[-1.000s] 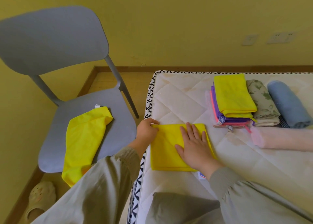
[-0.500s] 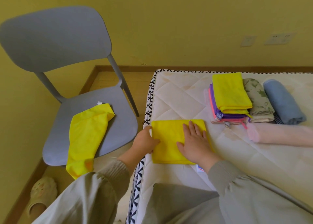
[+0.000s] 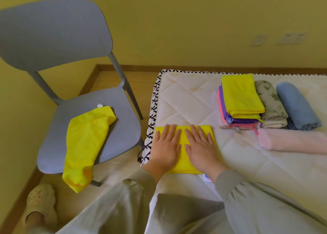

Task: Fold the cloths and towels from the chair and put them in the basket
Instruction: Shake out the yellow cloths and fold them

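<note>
Change: 1 s ago the left hand [image 3: 165, 145] pinched the far-left corner of the folded yellow cloth [image 3: 184, 163]. It has since let go and come down flat beside the right hand [image 3: 201, 146], which has stayed pressed on the cloth throughout.
Meaning for the task: the fold looks finished and is being smoothed. My guess is that this cloth is ready to join the others.
Left hand: open, palm down on the left half of the cloth, fingers straight and slightly spread, pointing away from the person.
Right hand: open, palm down on the right half, fingers straight. The 2 thumbs lie close together with a strip of yellow between them.
Cloth under the hands: a flat rectangle on the mattress [image 3: 185, 101], at its left edge.
Folded pile: a stack topped by a yellow cloth [image 3: 242, 99] sits toward the far edge, with a floral towel [image 3: 270, 103], a rolled blue towel [image 3: 297, 106] and a pink towel [image 3: 292, 141] beside it.
Chair: 1 unfolded yellow cloth [image 3: 86, 141] remains on the grey chair [image 3: 123, 127], hanging over the seat's front edge.
Basket: not in view.
</note>
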